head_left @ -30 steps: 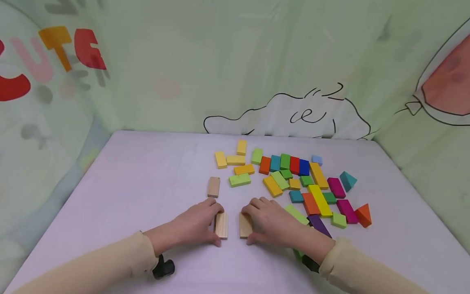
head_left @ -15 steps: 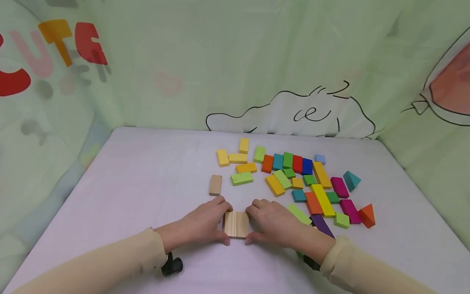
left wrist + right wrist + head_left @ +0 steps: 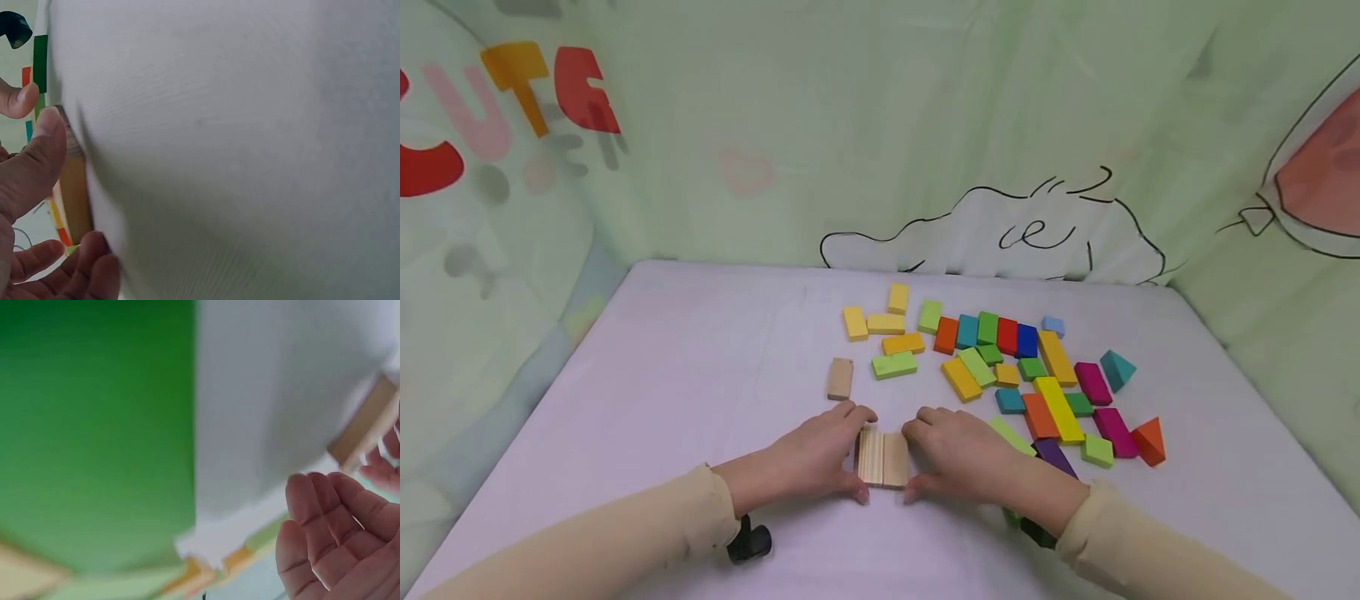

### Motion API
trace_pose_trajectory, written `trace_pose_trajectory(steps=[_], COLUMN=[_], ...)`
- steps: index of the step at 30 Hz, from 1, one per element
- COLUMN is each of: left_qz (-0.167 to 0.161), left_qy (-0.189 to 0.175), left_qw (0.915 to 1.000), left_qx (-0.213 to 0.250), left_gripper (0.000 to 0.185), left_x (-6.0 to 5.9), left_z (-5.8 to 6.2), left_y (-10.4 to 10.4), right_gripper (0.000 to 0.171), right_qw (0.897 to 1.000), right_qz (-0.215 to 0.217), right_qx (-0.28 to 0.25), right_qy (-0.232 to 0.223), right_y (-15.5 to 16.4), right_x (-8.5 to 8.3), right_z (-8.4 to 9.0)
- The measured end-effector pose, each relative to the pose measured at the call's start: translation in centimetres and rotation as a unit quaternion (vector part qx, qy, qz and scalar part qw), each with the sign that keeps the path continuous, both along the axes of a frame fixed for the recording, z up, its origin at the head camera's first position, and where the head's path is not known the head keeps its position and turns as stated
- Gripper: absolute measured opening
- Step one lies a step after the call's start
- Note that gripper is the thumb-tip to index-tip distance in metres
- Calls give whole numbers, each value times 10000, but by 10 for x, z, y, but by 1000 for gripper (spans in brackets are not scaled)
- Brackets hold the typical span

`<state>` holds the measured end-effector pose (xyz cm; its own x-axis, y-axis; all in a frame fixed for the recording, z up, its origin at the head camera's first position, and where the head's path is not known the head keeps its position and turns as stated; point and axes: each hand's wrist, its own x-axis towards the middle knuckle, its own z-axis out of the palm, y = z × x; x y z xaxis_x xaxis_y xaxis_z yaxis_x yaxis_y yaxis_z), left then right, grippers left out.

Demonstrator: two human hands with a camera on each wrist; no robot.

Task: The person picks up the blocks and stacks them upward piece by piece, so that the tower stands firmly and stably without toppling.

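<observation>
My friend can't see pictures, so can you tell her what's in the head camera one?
Two hands press two plain wooden blocks together side by side on a pale table: the left hand grips one, the right hand the other. A third wooden block lies apart beyond them, and many colourful blocks are scattered to the right.

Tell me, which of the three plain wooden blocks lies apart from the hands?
The plain wooden block lying alone, farther back and to the left. The other two plain wooden blocks sit pressed side by side between both hands.
</observation>
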<state>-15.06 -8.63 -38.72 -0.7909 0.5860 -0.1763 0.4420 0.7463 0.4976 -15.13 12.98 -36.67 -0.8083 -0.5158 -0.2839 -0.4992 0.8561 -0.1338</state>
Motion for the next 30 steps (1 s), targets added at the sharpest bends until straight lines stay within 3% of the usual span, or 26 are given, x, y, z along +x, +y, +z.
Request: trace_pose_trajectory(steps=[5, 8, 12, 16, 19, 25, 30], left_qz=[158, 360, 632, 665, 654, 630, 541], left_qy=[93, 435, 716, 527, 414, 411, 493], left_qw=[9990, 9971, 9953, 9961, 9961, 9961, 9966], left_qx=[409, 503, 153, -254, -428, -455, -378], left_gripper=[85, 80, 87, 98, 96, 70, 65], left_x=[-11, -25, -47, -64, -71, -72, -46], left_z=[11, 14, 9, -1, -8, -13, -9], left_y=[-12, -22, -33, -38, -38, -37, -42], right_gripper=[74, 72, 70, 68, 68, 68, 73], right_qw=[9990, 9974, 9966, 9962, 9965, 9968, 9954], right_qz=[-114, -109, -161, -96, -117, -277, -148], right_qx=[67, 160, 279, 480, 624, 635, 776], right_qy=[418, 694, 757, 718, 535, 403, 545], right_y=[21, 38, 57, 66, 65, 59, 43], right_x=[-19, -38, -60, -75, -82, -81, -54], right_z=[17, 20, 16, 10, 4, 1, 3])
